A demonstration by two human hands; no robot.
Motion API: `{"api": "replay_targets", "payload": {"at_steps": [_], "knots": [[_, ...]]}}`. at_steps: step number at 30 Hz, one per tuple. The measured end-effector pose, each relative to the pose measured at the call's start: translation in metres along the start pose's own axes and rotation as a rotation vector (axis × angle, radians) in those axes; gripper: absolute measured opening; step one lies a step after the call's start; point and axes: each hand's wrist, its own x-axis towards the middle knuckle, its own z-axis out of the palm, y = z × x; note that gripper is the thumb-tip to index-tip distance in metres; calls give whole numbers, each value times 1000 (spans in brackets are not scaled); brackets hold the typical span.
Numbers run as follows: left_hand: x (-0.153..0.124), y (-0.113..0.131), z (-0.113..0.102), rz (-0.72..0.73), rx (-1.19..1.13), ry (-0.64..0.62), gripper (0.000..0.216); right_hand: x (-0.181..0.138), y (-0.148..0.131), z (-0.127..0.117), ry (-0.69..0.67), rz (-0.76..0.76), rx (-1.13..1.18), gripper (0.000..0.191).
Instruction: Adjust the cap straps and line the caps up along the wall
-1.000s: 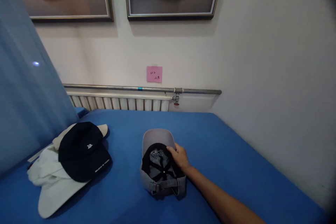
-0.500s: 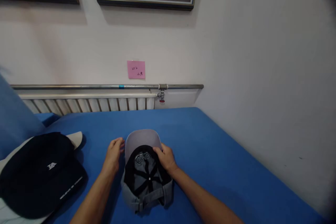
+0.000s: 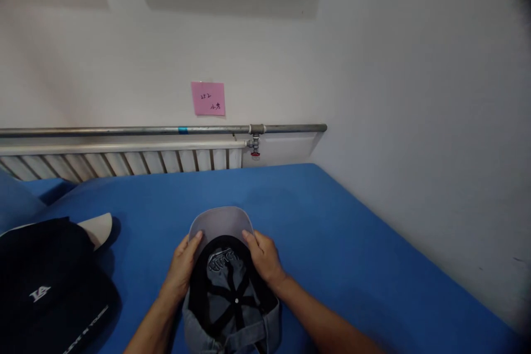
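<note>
A grey baseball cap (image 3: 219,222) is held upside down above the blue surface, its brim pointing away from me and its dark inner band and seams showing. My left hand (image 3: 182,263) grips the left edge of the brim, thumb on the underside. On the opposite edge, my right hand (image 3: 264,257) pinches the brim the same way. The fingers beneath the brim are mostly hidden. The adjustable strap at the back of the cap faces me, partly cut off by the lower picture edge.
A black cap (image 3: 53,287) with white lettering lies at the left, with a cream brim (image 3: 97,229) sticking out behind it. The blue-covered table (image 3: 332,243) meets the wall at right. Behind are a radiator (image 3: 166,162), a metal pipe (image 3: 124,131) and a pink note (image 3: 208,98).
My left hand has moved onto the brim and closed on it; before, it was beside the cap. The cap now appears slightly nearer, and the view has tilted down and shifted right.
</note>
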Motion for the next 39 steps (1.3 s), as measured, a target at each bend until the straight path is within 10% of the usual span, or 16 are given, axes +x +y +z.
{"api": "replay_targets", "payload": {"at_steps": [26, 32, 39], "knots": [[-2, 5, -4, 42, -87, 29, 22, 7, 5, 0, 16, 7, 46, 30], [-4, 11, -1, -147, -279, 115, 16, 6, 4, -1, 26, 17, 89, 36], [3, 4, -8, 24, -272, -12, 26, 6, -6, -7, 10, -13, 249, 36]]}}
